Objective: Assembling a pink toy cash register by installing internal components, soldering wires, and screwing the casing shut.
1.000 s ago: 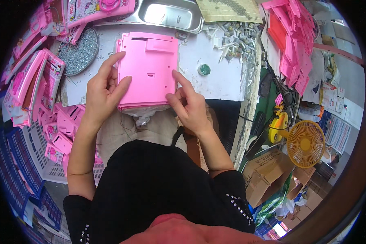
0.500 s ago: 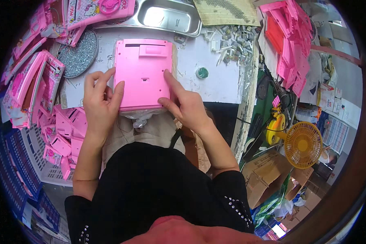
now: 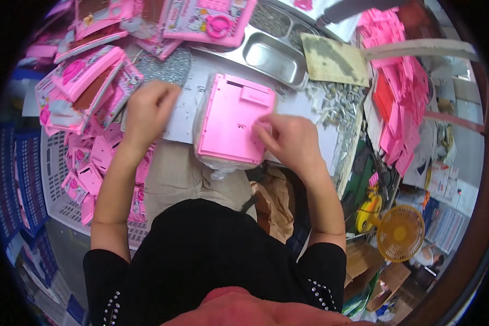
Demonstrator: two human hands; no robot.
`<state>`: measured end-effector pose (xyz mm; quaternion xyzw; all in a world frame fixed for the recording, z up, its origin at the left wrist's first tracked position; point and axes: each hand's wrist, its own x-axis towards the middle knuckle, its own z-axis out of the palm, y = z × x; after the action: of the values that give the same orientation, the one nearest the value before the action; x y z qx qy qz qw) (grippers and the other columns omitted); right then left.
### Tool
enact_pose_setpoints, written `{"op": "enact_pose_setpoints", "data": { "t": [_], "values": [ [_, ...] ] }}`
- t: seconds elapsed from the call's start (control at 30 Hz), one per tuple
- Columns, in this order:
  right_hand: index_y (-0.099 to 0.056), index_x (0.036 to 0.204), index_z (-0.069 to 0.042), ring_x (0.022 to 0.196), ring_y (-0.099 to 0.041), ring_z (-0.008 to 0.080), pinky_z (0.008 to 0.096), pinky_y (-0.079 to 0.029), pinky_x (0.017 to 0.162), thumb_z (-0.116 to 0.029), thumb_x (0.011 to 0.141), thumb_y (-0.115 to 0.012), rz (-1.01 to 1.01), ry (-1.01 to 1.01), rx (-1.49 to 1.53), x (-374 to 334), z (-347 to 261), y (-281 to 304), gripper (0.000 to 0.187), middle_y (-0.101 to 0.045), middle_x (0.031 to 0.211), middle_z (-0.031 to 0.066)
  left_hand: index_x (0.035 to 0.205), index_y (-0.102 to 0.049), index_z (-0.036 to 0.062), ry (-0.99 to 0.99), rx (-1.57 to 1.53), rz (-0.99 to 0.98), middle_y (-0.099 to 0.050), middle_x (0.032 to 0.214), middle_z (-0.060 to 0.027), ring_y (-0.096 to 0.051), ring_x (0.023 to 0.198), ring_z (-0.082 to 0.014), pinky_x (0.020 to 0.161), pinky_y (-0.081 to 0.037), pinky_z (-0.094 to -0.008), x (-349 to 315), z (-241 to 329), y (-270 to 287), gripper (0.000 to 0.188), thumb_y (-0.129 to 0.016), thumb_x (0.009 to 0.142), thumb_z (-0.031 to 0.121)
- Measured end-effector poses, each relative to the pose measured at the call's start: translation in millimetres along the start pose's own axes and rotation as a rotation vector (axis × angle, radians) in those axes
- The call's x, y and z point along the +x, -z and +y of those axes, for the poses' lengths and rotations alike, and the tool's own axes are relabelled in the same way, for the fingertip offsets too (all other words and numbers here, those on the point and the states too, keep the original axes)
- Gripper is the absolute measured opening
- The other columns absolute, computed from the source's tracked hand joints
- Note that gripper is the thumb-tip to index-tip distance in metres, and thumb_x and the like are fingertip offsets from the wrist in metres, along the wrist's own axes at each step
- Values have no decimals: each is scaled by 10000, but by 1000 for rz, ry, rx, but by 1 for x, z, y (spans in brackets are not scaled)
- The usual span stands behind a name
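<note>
One pink plastic panel point(image 3: 232, 120) lies flat, back side up, at the near edge of the white worktable point(image 3: 304, 108), seemingly inside a clear bag, so the bagging looks mostly done. The right hand point(image 3: 289, 138) presses curled fingers on its right edge. The left hand point(image 3: 146, 106), loosely closed and seemingly empty, rests apart beside packed pink boxes point(image 3: 87, 87).

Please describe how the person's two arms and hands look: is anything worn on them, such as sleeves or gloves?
Both hands, the left hand and the right hand, are bare, with no gloves. The forearms are uncovered too. Short black sleeves end above the elbows and carry small silver studs. I can make out no rings, watch or bracelets.
</note>
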<state>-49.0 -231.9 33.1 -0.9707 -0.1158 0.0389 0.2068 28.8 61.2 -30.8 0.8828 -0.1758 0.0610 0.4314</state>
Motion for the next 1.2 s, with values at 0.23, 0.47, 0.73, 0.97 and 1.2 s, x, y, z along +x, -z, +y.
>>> {"op": "enact_pose_setpoints", "data": {
  "t": [0.23,0.47,0.73,0.97,1.2],
  "values": [
    [-749,936,-106,801,-727,317,447,-582,679,-152,855,-649,-15,402,-245,165,-53,-84,137,-739,879,99,952,-657,25,-31,584,-121,-674,906,-194,-681,852,-398,730,-542,-511,33,-33,-5,120,-591,916,118],
    [-761,855,-106,810,-756,293,450,-599,678,-171,858,-611,-2,471,-265,200,-58,-92,163,-768,886,110,1028,-586,63,-41,443,59,-667,885,-180,-661,793,-426,676,-515,-539,31,-26,-4,137,-560,984,191],
    [-627,932,-51,791,-678,377,489,-529,695,-258,995,-554,274,215,-70,140,-12,-14,228,-691,852,154,962,-617,43,54,449,-31,-672,904,-197,-658,827,-415,705,-496,-518,41,-15,7,206,-584,998,243],
    [-720,983,-22,764,-612,167,312,-495,713,-68,886,-724,325,70,299,36,70,-16,107,-661,862,80,1008,-697,35,-22,298,35,-702,949,-174,-678,898,-373,784,-516,-456,45,-23,10,181,-651,953,201],
    [-763,981,-31,756,-637,170,295,-507,716,-58,852,-759,289,135,288,48,84,-32,132,-697,864,76,914,-628,-32,79,-153,-289,-594,756,-128,-535,669,-187,650,-448,-333,37,10,-15,237,-644,984,194]
  ]
}}
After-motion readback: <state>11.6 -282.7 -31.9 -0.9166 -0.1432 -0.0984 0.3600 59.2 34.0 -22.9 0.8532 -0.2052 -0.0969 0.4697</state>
